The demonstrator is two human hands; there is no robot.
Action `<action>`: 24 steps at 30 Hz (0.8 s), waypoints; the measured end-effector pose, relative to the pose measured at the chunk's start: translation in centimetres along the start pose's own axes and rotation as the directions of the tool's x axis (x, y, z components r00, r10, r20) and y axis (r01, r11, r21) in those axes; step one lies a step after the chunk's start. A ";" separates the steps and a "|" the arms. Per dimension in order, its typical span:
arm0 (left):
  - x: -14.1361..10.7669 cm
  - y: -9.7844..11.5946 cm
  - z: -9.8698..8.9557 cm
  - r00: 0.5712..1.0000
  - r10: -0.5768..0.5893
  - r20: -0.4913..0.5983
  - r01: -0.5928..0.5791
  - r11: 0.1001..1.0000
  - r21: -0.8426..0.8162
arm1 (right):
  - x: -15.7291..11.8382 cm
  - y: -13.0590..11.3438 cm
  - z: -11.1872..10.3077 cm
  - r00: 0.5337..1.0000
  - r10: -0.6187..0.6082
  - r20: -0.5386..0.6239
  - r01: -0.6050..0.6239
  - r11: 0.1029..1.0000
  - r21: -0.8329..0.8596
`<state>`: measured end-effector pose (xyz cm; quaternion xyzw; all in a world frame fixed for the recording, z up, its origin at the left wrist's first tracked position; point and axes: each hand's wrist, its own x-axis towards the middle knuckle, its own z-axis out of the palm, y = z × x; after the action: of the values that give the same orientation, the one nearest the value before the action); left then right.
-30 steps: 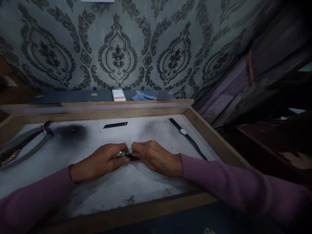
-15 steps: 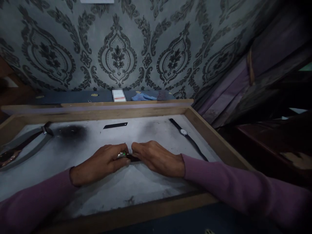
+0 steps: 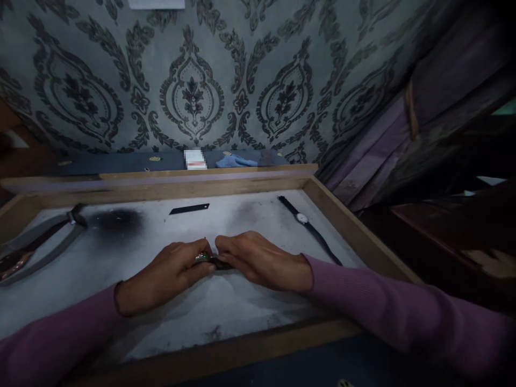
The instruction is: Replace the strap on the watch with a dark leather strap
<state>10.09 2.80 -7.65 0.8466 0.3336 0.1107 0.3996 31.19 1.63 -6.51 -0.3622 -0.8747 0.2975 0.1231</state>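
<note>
My left hand (image 3: 173,271) pinches the round metal case of a small watch (image 3: 202,257), with a green glint on it. Close on its right, my right hand (image 3: 262,260) has its fingers closed on the dark strap beside the case. The fingers partly cover the watch. Beyond the hands a black blade (image 3: 189,208) lies on the white bottom of a wooden tray (image 3: 226,333). A second watch (image 3: 302,218) with a pale dial and black strap lies to the right.
At the left of the tray lies a larger strapped item (image 3: 40,236) near a dark smudge. On the ledge behind are a white box (image 3: 195,159) and a blue cloth (image 3: 236,160). A purple curtain (image 3: 374,145) hangs at the right.
The view has shifted slightly. Both hands keep their hold on the watch, and the dark strap between them shows a little differently.
</note>
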 end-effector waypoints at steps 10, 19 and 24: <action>0.0 0.1 0.2 1.000 0.003 -0.009 -0.002 0.998 0.058 | 0.1 -0.5 -0.6 0.998 0.044 0.036 -0.038 0.986 -0.160; 0.0 0.0 0.5 1.000 -0.009 -0.017 0.010 0.998 0.069 | 0.0 -0.6 -1.0 0.999 0.039 0.038 -0.035 0.994 -0.104; 0.0 0.1 0.5 1.000 -0.010 -0.023 0.013 0.995 0.095 | 0.1 -0.6 -1.0 0.998 0.054 0.038 -0.052 0.998 -0.046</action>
<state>10.37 2.40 -7.90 0.8615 0.3479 0.1019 0.3555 31.24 1.76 -5.29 -0.3821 -0.8736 0.2878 0.0896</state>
